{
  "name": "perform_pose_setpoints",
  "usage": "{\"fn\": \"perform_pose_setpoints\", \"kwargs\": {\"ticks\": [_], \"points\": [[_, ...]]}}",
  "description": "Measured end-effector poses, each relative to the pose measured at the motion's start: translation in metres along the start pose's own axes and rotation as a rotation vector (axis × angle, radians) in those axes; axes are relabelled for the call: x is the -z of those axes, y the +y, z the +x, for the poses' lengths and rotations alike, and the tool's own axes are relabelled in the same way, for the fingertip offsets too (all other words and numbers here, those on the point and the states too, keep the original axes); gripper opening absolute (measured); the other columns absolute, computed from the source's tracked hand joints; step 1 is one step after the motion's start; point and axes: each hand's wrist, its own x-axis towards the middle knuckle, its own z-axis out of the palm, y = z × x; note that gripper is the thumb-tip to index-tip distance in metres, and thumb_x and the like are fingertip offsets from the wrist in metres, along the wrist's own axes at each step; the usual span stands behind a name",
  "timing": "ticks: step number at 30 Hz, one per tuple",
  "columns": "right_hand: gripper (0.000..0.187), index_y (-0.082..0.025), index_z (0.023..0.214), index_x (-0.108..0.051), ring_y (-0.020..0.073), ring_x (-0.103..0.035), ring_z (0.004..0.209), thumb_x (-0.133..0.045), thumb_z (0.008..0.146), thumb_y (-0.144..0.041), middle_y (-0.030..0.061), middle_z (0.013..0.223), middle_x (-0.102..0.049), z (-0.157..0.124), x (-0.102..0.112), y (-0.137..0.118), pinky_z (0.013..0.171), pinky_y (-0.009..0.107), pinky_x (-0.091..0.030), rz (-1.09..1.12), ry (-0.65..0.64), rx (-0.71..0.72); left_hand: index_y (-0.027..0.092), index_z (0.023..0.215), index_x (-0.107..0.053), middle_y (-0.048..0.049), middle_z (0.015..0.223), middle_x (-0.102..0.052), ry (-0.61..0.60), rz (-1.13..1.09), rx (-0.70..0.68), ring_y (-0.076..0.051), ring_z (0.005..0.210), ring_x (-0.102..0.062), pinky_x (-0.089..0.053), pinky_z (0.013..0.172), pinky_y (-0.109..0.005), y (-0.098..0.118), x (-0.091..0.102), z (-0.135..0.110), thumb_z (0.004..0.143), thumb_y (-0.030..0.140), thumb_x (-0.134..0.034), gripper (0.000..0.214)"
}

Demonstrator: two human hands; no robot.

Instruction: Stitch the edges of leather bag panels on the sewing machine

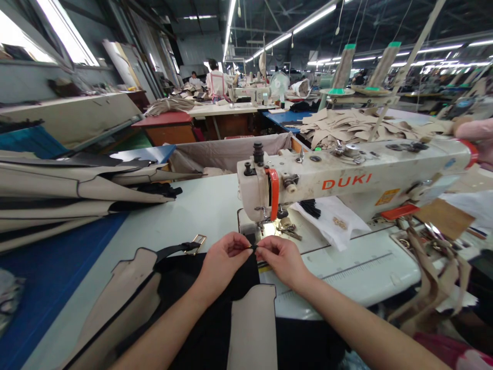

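Note:
My left hand (227, 264) and my right hand (281, 262) meet just in front of the sewing machine's needle area. Both pinch a small black strip (253, 246) between thumb and fingertips; a tiny gold glint shows on it. Below them lies a black and beige bag panel (252, 324), its black part spreading under my left wrist. A black strap with a gold buckle (195, 244) sticks out from this piece, left of my left hand. The white sewing machine (300, 190) stands right beyond my fingers, its lamp lit over the needle plate.
Stacked beige panels with dark edging (77, 190) lie at the left on a blue surface. Black strips (309, 208) and small gold parts (340, 223) sit on white paper behind the machine head. Tan straps (435, 272) hang at the right. Beige cut pieces (346, 126) are heaped beyond.

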Motion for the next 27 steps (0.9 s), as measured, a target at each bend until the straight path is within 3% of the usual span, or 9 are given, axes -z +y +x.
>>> {"fn": "perform_pose_setpoints", "kwargs": {"ticks": [18, 22, 24, 27], "points": [[0.006, -0.021, 0.064, -0.058, 0.0122, -0.058, 0.052, -0.056, 0.069, -0.019, -0.0038, 0.056, -0.059, 0.012, 0.006, -0.008, 0.053, 0.024, -0.048, -0.167, -0.155, -0.099, 0.017, 0.067, -0.058, 0.0018, 0.064, -0.063, -0.014, 0.025, 0.075, -0.013, 0.061, -0.058, -0.045, 0.063, -0.025, 0.001, 0.003, 0.005, 0.055, 0.022, -0.069, 0.017], [0.014, -0.020, 0.057, -0.058, 0.0111, -0.055, 0.042, -0.054, 0.068, -0.013, -0.0039, 0.049, -0.059, 0.022, 0.001, -0.014, 0.042, 0.021, -0.041, -0.287, -0.165, -0.204, 0.019, 0.066, -0.061, 0.0015, 0.062, -0.063, 0.055, 0.240, 0.083, -0.017, 0.062, -0.059, -0.044, 0.062, -0.027, 0.001, 0.006, 0.006, 0.063, 0.024, -0.063, 0.006], [0.017, -0.019, 0.052, -0.056, 0.0107, -0.054, 0.038, -0.054, 0.068, -0.011, -0.0035, 0.047, -0.058, 0.029, -0.002, -0.014, 0.039, 0.020, -0.038, -0.351, -0.174, -0.252, 0.020, 0.066, -0.063, 0.0003, 0.065, -0.064, 0.107, 0.417, 0.010, -0.018, 0.064, -0.059, -0.044, 0.063, -0.029, 0.001, 0.007, 0.005, 0.066, 0.022, -0.060, 0.003], [0.020, -0.018, 0.050, -0.056, 0.0099, -0.054, 0.036, -0.054, 0.067, -0.010, -0.0036, 0.044, -0.057, 0.040, -0.004, -0.012, 0.039, 0.019, -0.038, -0.440, -0.197, -0.307, 0.022, 0.067, -0.065, -0.0024, 0.076, -0.065, 0.122, 0.626, -0.275, -0.020, 0.074, -0.058, -0.044, 0.072, -0.031, 0.000, 0.008, 0.003, 0.069, 0.016, -0.057, 0.010]]}}
